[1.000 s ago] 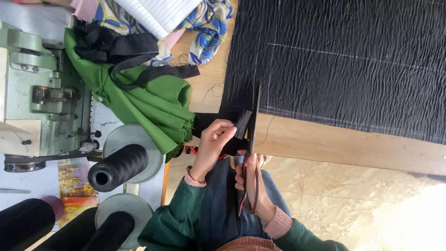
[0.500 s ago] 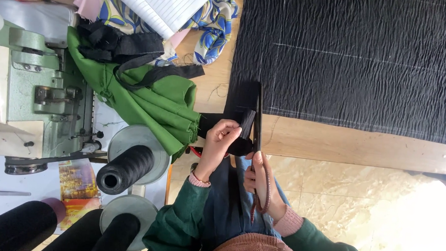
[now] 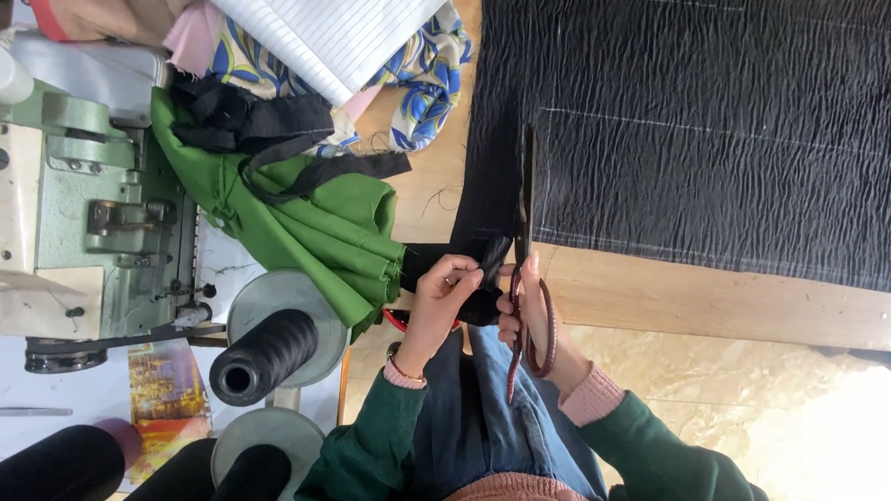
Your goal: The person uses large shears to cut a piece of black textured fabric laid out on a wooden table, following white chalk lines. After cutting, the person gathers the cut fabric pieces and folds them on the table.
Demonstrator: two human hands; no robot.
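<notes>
Your right hand (image 3: pixel 525 314) has its grip closed through the scissors (image 3: pixel 523 234) handles; your left hand (image 3: pixel 444 296) pinches the black cloth (image 3: pixel 711 132) taut just beside the blades.

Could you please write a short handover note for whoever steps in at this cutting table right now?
Left hand: pinching the near corner of the black cloth.
Right hand: gripping the scissors, blades pointing away along the cloth's left edge.
Layout: the cloth lies flat on the table, with chalk lines on it. The green cloth and sewing machine are to the left.
Done: the blades are into the near edge.
Left: the cloth beyond the tips looks uncut.
</notes>
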